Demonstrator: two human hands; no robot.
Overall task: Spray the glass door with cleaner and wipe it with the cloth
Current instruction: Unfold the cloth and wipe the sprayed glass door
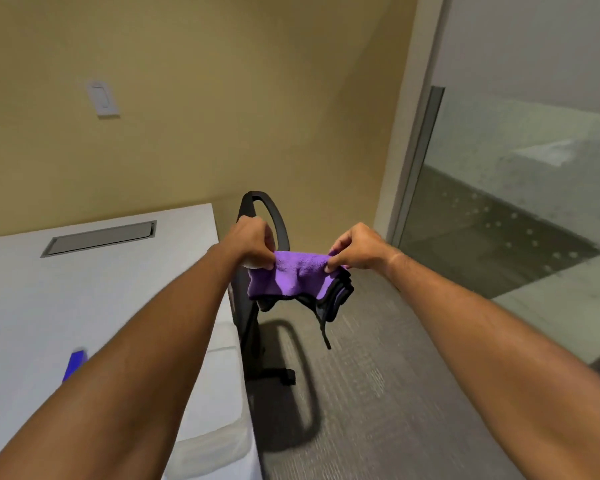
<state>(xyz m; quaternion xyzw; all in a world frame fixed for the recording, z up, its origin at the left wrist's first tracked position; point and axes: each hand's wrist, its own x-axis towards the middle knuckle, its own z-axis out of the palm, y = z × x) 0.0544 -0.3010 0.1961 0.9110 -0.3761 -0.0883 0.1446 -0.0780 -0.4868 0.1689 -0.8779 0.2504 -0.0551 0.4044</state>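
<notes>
A folded purple cloth [297, 277] with dark edging hangs in the air between my two hands, a dark strand dangling below it. My left hand [252, 244] pinches its left top corner. My right hand [355, 247] pinches the right top corner. The glass door [520, 202] fills the right side of the view, its metal frame [418, 161] just right of my right hand. Part of a blue object [74, 365] shows on the white table beside my left forearm; I cannot tell what it is.
A white table [49, 306] with a grey cable hatch [101, 237] stands at the left against a yellow wall. A black office chair [257, 306] sits between the table and the cloth. Grey carpet [378, 393] covers the floor toward the door.
</notes>
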